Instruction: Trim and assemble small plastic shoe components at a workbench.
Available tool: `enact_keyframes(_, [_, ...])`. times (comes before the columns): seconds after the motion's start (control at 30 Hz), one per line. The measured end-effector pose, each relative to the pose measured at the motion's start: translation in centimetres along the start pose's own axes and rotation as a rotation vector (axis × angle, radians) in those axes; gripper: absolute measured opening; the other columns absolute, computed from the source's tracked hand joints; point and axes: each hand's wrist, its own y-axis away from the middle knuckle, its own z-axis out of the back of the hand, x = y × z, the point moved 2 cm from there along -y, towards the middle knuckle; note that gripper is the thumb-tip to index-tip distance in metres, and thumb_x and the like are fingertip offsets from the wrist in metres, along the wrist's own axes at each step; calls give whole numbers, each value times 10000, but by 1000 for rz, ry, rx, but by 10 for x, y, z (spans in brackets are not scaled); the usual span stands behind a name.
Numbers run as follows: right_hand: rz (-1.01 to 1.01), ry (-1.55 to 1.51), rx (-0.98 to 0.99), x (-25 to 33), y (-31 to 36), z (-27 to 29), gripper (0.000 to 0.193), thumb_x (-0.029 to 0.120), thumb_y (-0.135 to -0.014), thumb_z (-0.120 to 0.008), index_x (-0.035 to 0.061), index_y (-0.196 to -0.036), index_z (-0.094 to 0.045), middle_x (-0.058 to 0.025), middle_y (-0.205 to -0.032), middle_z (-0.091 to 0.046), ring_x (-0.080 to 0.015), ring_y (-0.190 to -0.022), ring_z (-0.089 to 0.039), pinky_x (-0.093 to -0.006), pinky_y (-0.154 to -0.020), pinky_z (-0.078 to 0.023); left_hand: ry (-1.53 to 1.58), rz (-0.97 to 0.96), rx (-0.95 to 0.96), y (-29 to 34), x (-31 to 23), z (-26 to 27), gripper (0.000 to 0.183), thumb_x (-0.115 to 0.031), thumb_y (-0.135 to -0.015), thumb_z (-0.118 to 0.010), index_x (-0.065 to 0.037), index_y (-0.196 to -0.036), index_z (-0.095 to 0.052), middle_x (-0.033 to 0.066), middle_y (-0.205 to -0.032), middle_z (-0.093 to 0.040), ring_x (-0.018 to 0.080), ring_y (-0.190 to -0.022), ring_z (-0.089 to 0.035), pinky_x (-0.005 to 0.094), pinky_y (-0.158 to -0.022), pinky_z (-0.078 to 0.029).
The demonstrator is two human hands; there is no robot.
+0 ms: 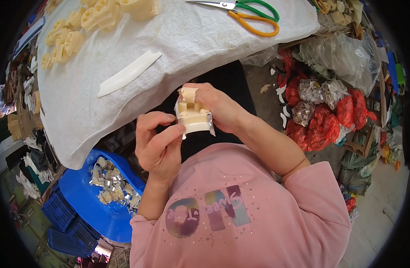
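Note:
A cream-coloured hollow piece with shiny silvery film along its sides [195, 123] is held in front of my chest. My right hand [220, 107] grips it from behind and the right, fingers wrapped round it; a beige covering sits on one fingertip. At its left edge my left hand [159, 142] is closed in a pinch, thumb and forefinger on the film at the corner. Beyond both hands, a white curved strip [130, 73] lies on the white cloth [169, 44]. Farther off rest scissors [249, 13] with green and orange handles, blades partly apart.
Several cream moulded pieces [95, 15] stand at the far left of the cloth. To my left, a blue basin [75, 187] holds many small silvery-and-cream pieces [113, 183], beside blue crates [64, 214]. Red plastic bags [321, 125] and clear bags [341, 53] crowd the floor at right.

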Motion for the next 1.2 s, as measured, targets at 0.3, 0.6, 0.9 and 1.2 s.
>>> enact_keyframes(0.3, [-55, -13, 55, -1, 0, 8, 177, 209, -821, -477, 52, -825, -559, -24, -764, -580, -91, -661, -570, -227, -562, -462, -117, -152, 95, -8, -5, -6, 239, 24, -653, -723, -94, -840, -633, 107, -1092, -600, 371, -1143, -497, 390, -890, -457])
enact_keyframes(0.6, [-35, -19, 323, 3, -1, 18, 267, 239, -828, -462, 33, -936, -593, -47, -828, -614, -115, -681, -597, -261, -576, -496, 33, 33, 250, -15, 3, -5, 285, -143, -697, -750, -64, -942, -627, 124, -1093, -577, 310, -1070, -524, 386, -885, -437])
enact_keyframes(0.9, [-33, -31, 137, 1, -11, 26, 430, 406, -920, -431, 21, -1047, -571, -62, -763, -622, -121, -615, -594, -256, -548, -496, -187, -101, 359, -22, -8, -12, 292, -208, -705, -760, -58, -876, -576, 136, -1119, -557, 303, -1079, -517, 369, -847, -458])
enact_keyframes(1.2, [346, 467, -182, 53, 15, 54, 198, 149, -902, -501, 31, -1040, -580, -41, -692, -622, -60, -531, -496, -202, -488, -395, -71, 136, 227, -25, 5, -8, 294, 36, -636, -732, -40, -825, -520, 219, -1197, -544, 285, -1090, -552, 350, -908, -429])
